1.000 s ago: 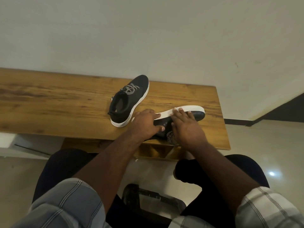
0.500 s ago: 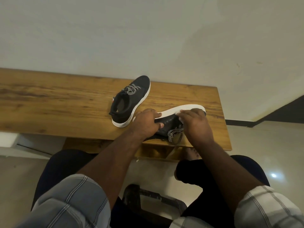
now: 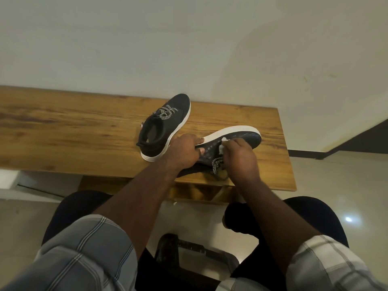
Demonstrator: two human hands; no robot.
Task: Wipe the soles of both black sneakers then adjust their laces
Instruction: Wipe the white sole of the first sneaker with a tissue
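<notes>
Head view: wiping stage under way, judged early to middle; near sneaker (image 3: 237, 141) tipped on its side at the front right of the table (image 3: 63, 131), dark sole turned up toward the camera, white rim along the far edge; left hand (image 3: 184, 151) gripping the heel end, thumb across the white rim, fingers (image 3: 200, 151) curled onto the sole; right hand (image 3: 239, 156) pinching a small white wipe (image 3: 222, 143) and pressing it on the mid-sole, just beside the left fingertips; toe end of the sole bare beyond the wipe; speckled lace (image 3: 216, 164) hanging loose below the right hand; other sneaker (image 3: 165, 127) upright on the table just behind and left, apart from both hands, sole hidden, so cannot tell whether wiped; lace adjusting on both apparently left to do.
</notes>
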